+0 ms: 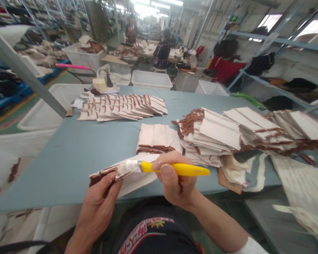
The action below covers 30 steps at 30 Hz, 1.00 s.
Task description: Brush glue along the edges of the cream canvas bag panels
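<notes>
Pinched between the fingers and thumb of my left hand (102,195) is the end of a cream fabric piece with brown edging (137,183), lifted at the table's near edge. My right hand (176,180) grips a yellow-handled brush (192,169). White paste-like stuff coats the brush's bristles, which lie against the upper edge of the piece, close to my left fingertips. Just beyond is a small stack of similar cream pieces (156,135) with brown edges. To its right rises a taller stack (217,132), with brown strips bunched at its left side.
A fanned row of cream pieces (122,107) lies across the far left of the blue-green table (55,158). More stacks (259,123) line the right side, near a green object (249,100). White bins (151,79) stand beyond the table, and two people are farther back.
</notes>
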### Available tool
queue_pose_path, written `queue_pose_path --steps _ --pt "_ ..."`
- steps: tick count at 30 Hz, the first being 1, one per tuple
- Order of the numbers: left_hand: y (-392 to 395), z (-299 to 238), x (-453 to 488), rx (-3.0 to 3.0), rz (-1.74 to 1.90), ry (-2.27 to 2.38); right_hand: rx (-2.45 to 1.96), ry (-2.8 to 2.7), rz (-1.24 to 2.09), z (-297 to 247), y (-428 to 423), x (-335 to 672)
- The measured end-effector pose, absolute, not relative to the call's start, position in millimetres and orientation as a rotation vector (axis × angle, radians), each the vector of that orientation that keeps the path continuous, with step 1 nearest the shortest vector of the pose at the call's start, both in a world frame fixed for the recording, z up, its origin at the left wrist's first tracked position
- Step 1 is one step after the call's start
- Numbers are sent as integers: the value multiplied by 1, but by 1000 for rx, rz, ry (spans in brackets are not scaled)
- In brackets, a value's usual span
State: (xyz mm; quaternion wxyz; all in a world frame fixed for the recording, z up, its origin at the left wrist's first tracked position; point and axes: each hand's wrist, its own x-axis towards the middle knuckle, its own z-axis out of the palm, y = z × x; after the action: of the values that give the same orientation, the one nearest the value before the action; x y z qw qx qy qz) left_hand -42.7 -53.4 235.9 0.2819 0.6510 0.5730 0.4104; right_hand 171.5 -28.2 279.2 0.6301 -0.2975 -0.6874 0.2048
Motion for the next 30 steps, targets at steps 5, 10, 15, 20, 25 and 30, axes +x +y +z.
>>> queue_pose_path --steps 5,10,15,20,25,30 --pt "-59 229 -46 1645 1060 1546 -633 -1700 468 275 -30 171" --pt "-62 230 -43 1606 1046 1568 -700 -1612 511 273 -30 169" --pt "-62 225 -42 1663 1087 1614 -638 -1736 471 272 -36 170" --pt "-62 225 -40 1658 1111 1596 -654 -1590 693 271 -35 178" --pt "-56 233 -31 1406 1083 1572 -659 -1244 1034 278 -18 191" --pt "-53 244 -21 995 985 1326 -625 -1351 966 278 -12 201"
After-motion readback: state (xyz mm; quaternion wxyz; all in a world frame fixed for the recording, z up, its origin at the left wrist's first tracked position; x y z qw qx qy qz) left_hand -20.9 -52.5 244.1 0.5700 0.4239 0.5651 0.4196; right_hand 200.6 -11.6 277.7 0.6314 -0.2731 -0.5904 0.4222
